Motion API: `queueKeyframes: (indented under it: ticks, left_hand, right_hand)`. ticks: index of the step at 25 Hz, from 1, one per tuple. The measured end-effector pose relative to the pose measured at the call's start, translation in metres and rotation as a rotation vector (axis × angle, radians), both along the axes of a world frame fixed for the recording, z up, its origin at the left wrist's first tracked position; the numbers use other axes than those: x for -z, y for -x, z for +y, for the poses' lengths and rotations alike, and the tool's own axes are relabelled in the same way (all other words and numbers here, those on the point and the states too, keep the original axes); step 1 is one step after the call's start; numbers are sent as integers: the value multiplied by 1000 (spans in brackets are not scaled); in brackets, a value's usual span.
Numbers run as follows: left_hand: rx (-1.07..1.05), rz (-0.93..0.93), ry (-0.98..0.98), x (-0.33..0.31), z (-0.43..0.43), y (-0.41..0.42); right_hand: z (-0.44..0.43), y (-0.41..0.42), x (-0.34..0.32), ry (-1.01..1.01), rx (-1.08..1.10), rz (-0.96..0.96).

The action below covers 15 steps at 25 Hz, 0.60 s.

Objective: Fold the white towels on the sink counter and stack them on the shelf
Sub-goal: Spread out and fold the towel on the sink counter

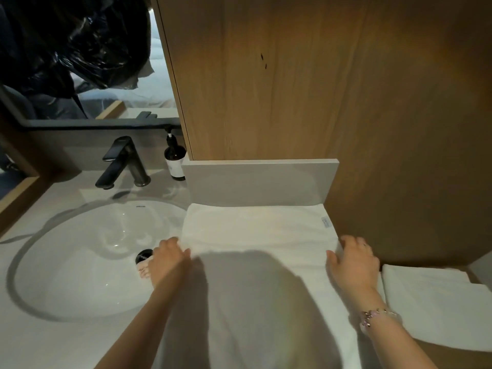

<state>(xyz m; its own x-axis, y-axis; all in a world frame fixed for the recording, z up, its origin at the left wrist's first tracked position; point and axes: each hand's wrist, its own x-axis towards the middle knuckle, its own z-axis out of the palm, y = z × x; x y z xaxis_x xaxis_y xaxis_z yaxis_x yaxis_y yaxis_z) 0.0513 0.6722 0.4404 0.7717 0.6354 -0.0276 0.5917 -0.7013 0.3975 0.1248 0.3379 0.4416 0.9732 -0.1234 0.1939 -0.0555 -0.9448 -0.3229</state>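
Head view: left hand (pixel 167 258) and right hand (pixel 354 259), each in a pinch on an edge of the white towel (pixel 255 230) (tag (pixel 325 222) illegible)

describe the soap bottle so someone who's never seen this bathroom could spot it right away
Start at the white oval sink basin; a black faucet stands behind it. Just right of the faucet, tucked against the edge of the wooden panel, is the pump bottle: dark brown with a black pump and a pale label, the only bottle in sight.
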Motion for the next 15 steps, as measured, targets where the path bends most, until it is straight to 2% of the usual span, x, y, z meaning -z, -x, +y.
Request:
queueKeyframes:
  ticks: [3, 6, 8, 10, 13, 15]
  left_hand:
    - [373, -66, -258, 11, -30, -25]
    - [569, 157, -133, 15, -59, -51]
    - [543, 202, -121, 16, -67, -61]
    - [471, 125, -148, 20, -65, -66]
    - [393, 141, -156, 20, -49, -60]
    - [308, 108, -136, 17, -37, -58]
  right_hand:
    - [57, -25, 2, 88, -306, -122]
    - [107, -31, 28, 103, -549, 90]
    - [117, -35, 37, 86, -595, 194]
    - [109, -42, 32, 85, -542, 251]
    - [75, -58, 37, 82, -510, 205]
    - [55, -66, 40, 72, -382, 224]
